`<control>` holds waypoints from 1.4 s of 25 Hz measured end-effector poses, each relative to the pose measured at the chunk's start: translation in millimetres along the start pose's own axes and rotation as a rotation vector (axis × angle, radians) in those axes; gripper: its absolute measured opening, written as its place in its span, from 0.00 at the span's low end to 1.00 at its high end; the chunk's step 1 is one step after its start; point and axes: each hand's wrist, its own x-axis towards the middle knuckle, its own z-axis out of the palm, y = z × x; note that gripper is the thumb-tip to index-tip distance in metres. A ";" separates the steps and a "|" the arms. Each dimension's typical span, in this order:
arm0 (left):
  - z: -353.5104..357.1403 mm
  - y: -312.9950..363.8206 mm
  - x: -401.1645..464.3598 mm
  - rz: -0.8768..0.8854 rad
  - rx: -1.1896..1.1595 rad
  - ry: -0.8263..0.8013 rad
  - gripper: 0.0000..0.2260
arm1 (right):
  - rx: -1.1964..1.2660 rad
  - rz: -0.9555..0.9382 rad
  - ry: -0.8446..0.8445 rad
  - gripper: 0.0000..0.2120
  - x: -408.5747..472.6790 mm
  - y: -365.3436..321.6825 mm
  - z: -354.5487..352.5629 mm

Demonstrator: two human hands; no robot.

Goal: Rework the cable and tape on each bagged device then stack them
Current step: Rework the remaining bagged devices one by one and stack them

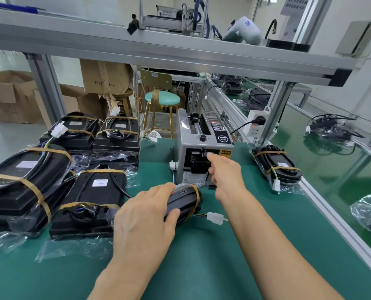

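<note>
A person's left hand [145, 215] has its grip curled over a black bagged device [185, 202] lying mid-surface on the green surface [201, 256], thumb on its near side. The right hand [225, 176] reaches to the mouth of a grey tape dispenser [201, 152] near the far edge; whether its fingertips pinch tape cannot be told. Taped, bagged devices [71, 169] are stacked along the left edge; another device [276, 167] lies near the right edge.

- Green-matted bench [201, 267].
- Stacks of bagged devices [89, 191] at its left.
- Grey tape dispenser [201, 148] near the back.
- One taped device [276, 165] to its right.
- White connector [216, 217] lying mid-bench.
</note>
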 end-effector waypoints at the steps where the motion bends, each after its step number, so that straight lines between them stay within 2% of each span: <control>1: 0.1 0.1 0.3 -0.004 -0.004 0.004 0.23 | -0.042 -0.061 -0.103 0.07 -15.4 0.9 -9.5; 3: 0.3 1.7 0.6 -0.014 -0.007 0.004 0.24 | -0.094 -0.121 -0.326 0.07 -46.3 7.8 -24.3; 5: 0.1 3.3 0.0 -0.026 -0.001 0.000 0.23 | -0.113 -0.125 -0.435 0.09 -62.8 19.0 -29.1; 9: -1.6 6.2 -1.3 -0.042 0.000 -0.003 0.23 | -0.145 -0.181 -0.398 0.12 -58.5 34.6 -26.7; 14: -2.0 7.8 -1.7 -0.051 -0.003 0.003 0.23 | -0.144 -0.206 -0.403 0.09 -55.8 37.3 -24.1; 27: -3.0 7.5 -2.3 -0.065 -0.002 0.011 0.22 | -0.186 -0.232 -0.400 0.09 -58.7 37.3 -22.5; 31: -2.7 8.1 -3.1 -0.058 0.002 0.008 0.23 | -0.270 -0.305 -0.328 0.12 -62.3 41.6 -20.3; 35: -2.7 8.1 -2.8 -0.062 -0.009 0.001 0.22 | -0.324 -0.368 -0.264 0.10 -63.9 44.3 -17.2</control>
